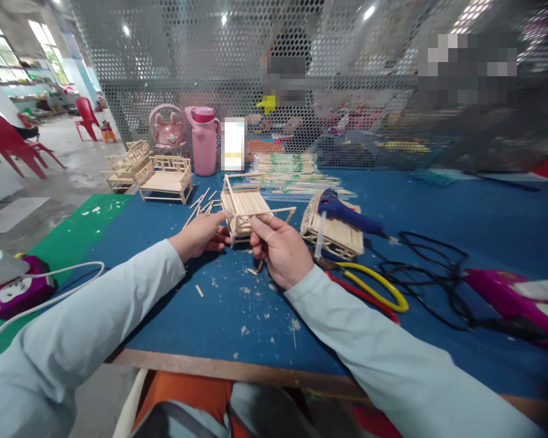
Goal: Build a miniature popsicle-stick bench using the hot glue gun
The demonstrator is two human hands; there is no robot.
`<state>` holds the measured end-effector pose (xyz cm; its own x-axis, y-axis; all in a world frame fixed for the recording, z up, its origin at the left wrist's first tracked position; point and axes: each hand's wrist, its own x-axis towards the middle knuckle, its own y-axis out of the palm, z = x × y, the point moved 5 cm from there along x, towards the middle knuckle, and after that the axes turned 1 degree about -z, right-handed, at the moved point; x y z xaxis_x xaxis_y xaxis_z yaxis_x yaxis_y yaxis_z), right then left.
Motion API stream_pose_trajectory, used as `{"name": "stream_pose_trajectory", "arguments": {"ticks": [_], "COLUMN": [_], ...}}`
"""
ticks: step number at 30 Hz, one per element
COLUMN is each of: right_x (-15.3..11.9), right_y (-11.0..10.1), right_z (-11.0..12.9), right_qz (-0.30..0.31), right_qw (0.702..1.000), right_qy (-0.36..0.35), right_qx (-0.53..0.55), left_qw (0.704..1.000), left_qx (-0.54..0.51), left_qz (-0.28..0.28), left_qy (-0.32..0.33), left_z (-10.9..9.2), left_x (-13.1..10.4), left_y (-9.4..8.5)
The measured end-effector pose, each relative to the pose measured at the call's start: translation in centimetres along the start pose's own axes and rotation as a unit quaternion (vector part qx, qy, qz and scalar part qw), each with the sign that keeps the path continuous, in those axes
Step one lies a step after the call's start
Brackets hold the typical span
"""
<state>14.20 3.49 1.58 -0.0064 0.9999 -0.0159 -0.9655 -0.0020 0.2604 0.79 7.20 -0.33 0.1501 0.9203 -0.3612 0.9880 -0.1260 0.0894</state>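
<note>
A miniature wooden bench (249,202) made of thin sticks stands in front of me on the blue tabletop. My left hand (204,233) grips its left end, thumb on the frame and fingers curled low beside a leg. At the front edge, my right hand (283,248) has thumb and fingers pinched on the bench's frame, just below a long stick that juts out to the right. The pinched spot itself is hidden by the fingers. Loose short sticks (200,207) lie behind my left hand.
Two finished-looking mini benches (165,178) stand back left, near a pink flask (204,143) and a lit phone (234,146). Bundled sticks (287,167) lie behind. To the right are a blue glue gun (351,214) on another stick piece, yellow-and-red-handled pliers (379,286), black cables and a purple power strip (506,286).
</note>
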Motion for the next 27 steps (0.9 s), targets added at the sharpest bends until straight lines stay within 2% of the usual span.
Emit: {"name": "stream_pose_trajectory", "arguments": {"ticks": [9, 11, 13, 16, 20, 23, 27], "right_x": [-0.3, -0.5, -0.9, -1.5, -2.5, -3.0, -3.1], "right_y": [0.1, 0.0, -0.2, -0.5, -0.5, -0.3, -0.2], "right_z": [0.2, 0.5, 0.8, 1.6, 2.5, 2.6, 2.7], "right_qz": [0.003, -0.01, -0.027, -0.041, -0.04, -0.029, -0.02], "right_qw": [0.999, 0.998, 0.996, 0.991, 0.98, 0.977, 0.975], "right_qy": [-0.042, -0.054, -0.071, -0.111, -0.167, -0.176, -0.182], "right_qx": [-0.028, -0.038, -0.049, -0.069, -0.097, -0.116, -0.124], "left_qw": [0.999, 0.998, 0.99, 0.948, 0.857, 0.807, 0.782], "left_qx": [0.012, 0.0, -0.017, -0.027, -0.006, 0.005, 0.033], "left_qz": [0.026, 0.011, -0.021, -0.078, -0.126, -0.118, -0.134], "left_qy": [0.029, 0.065, 0.141, 0.307, 0.5, 0.579, 0.607], "left_z": [-0.3, -0.7, -1.6, -3.2, -4.5, -4.6, -4.1], "left_x": [-0.2, -0.5, -1.0, -2.4, -5.0, -6.0, -5.8], "left_y": [0.8, 0.8, 0.4, -0.5, -1.4, -1.4, -1.7]}}
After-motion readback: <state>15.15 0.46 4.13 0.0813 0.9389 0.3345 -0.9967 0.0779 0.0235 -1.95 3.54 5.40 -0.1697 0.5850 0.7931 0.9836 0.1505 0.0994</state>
